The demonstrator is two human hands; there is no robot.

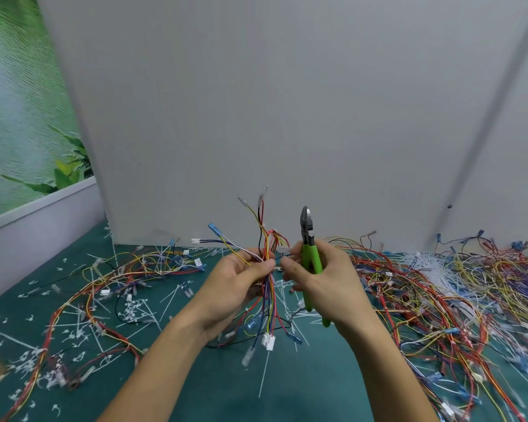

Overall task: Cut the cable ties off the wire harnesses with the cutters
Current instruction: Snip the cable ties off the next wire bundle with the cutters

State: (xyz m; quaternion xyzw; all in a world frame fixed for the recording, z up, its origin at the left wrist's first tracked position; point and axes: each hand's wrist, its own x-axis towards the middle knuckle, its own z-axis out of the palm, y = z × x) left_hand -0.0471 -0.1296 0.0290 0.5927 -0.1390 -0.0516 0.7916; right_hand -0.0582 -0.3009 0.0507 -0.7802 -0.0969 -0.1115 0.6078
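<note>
left hand [235,284] clamped on harness [270,303] | right hand [320,281] clamped on cutters [307,226] (handles [309,300] partly hidden)

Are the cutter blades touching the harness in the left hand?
Apart. The head view shows the cutters held upright in the right hand, blades pointing up, with bare wall visible between them and the harness gripped by the left hand.

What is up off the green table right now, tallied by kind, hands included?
Bare hands: 2 (left hand, right hand)
Green-handled metal cutters: 1
Multicoloured wire harness: 1
Total: 4
</note>
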